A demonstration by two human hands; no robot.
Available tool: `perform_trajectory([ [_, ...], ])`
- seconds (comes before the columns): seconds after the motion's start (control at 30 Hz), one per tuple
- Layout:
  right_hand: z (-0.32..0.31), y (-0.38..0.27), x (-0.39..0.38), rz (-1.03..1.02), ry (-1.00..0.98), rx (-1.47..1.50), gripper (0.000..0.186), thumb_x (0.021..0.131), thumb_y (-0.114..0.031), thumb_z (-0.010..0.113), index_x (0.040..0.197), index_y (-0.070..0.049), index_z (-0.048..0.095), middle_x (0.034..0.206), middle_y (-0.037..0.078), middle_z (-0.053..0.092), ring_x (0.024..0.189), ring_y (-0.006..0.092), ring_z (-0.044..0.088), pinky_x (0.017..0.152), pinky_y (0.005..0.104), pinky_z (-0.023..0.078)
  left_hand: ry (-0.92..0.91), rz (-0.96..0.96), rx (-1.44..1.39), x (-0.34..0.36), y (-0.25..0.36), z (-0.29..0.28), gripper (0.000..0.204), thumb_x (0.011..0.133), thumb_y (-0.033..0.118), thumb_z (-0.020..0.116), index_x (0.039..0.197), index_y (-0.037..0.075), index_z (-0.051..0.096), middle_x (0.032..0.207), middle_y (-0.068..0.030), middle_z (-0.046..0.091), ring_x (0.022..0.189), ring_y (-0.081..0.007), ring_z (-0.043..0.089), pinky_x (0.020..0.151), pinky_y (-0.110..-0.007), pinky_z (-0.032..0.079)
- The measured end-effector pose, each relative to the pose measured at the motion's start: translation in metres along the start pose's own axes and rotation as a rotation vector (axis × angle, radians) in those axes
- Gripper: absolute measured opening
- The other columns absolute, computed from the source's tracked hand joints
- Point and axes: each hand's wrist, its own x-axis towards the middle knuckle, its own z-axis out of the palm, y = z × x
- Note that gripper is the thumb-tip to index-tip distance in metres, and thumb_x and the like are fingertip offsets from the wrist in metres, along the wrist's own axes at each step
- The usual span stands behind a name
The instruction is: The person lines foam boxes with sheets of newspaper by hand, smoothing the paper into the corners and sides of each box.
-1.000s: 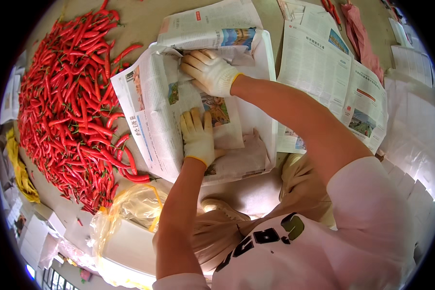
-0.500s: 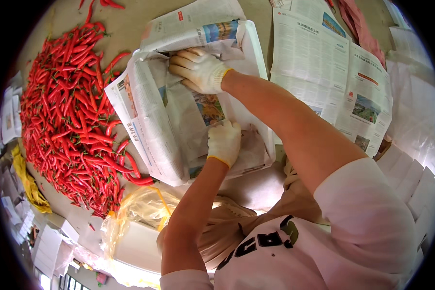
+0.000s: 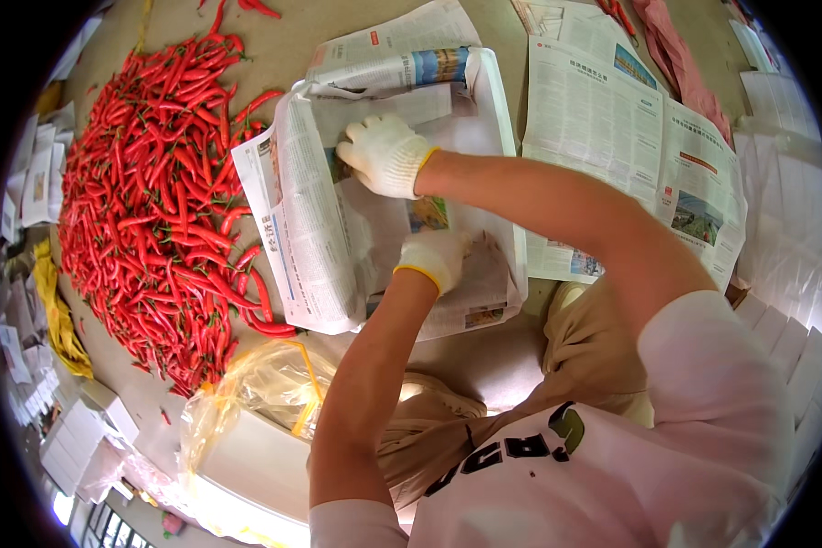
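A white foam box point(image 3: 498, 110) is lined with newspaper point(image 3: 297, 210), whose sheets hang over its left and top sides. My right hand point(image 3: 384, 157), in a white knit glove, rests on the lining in the upper left of the box, fingers apart and slightly bent. Lower down inside it, my left hand point(image 3: 431, 260), gloved the same way, presses on the paper near the right part; its fingertips are blurred and partly hidden.
A large heap of red chillies point(image 3: 155, 228) lies on the floor at left. Spread newspapers point(image 3: 594, 128) and pink cloth point(image 3: 680, 68) are at right. Below are a plastic-covered pale box point(image 3: 247, 457) and yellow plastic point(image 3: 59, 320); stacked white boxes point(image 3: 795, 374) line the right edge.
My left hand has shifted right across the lining from its left part. My right hand has come down from the box's upper wall, its fingers now more bent.
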Motion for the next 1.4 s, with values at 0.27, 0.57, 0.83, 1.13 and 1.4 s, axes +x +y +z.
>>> perform_trajectory([
  [0.27,0.061,0.031,-0.007,-0.127,0.390,0.076,0.077,0.079,-0.051,0.080,0.135,-0.001,0.060,0.143,0.021,0.056,0.131,0.0421,0.050,0.117,0.0509,0.035,-0.083,0.103,-0.278,0.033,-0.043,0.038,0.031,0.100,0.032,0.061,0.114,0.007,0.074,0.121,-0.0181,0.074,0.112,-0.0404,0.070,0.100,-0.047,0.055],
  [0.57,0.054,0.018,0.008,-0.152,0.367,0.069,0.072,0.082,-0.051,0.078,0.134,-0.003,0.061,0.139,0.017,0.059,0.124,0.0352,0.054,0.114,0.0474,0.039,1.216,-0.077,0.110,0.017,-0.101,0.053,0.054,0.081,0.022,0.079,0.129,0.002,0.062,0.128,-0.0228,0.060,0.121,-0.0474,0.056,0.113,-0.059,0.043],
  [0.83,0.058,0.032,0.030,-0.160,0.402,0.177,0.063,0.077,-0.039,0.081,0.128,-0.007,0.064,0.129,0.011,0.065,0.127,0.0334,0.055,0.112,0.0479,0.042,1.037,-0.090,0.031,0.024,-0.087,0.048,0.077,0.077,0.029,0.079,0.139,-0.006,0.051,0.137,-0.0294,0.048,0.130,-0.0523,0.042,0.119,-0.067,0.029],
  [1.13,0.061,0.030,0.036,-0.176,0.381,0.190,0.061,0.076,-0.041,0.081,0.123,-0.006,0.066,0.126,0.011,0.064,0.124,0.0326,0.057,0.110,0.0478,0.043,0.972,-0.137,-0.015,0.023,-0.092,0.048,0.094,0.069,0.043,0.088,0.142,-0.003,0.051,0.139,-0.0281,0.046,0.132,-0.0504,0.040,0.120,-0.066,0.028],
  [1.4,0.042,0.034,0.033,-0.180,0.245,0.233,0.047,0.073,-0.042,0.082,0.102,-0.007,0.070,0.114,0.015,0.067,0.106,0.0366,0.062,0.096,0.0493,0.049,0.939,-0.147,-0.003,0.025,-0.090,0.047,0.087,0.071,0.043,0.083,0.142,0.001,0.053,0.142,-0.0281,0.050,0.134,-0.0512,0.043,0.119,-0.067,0.030],
])
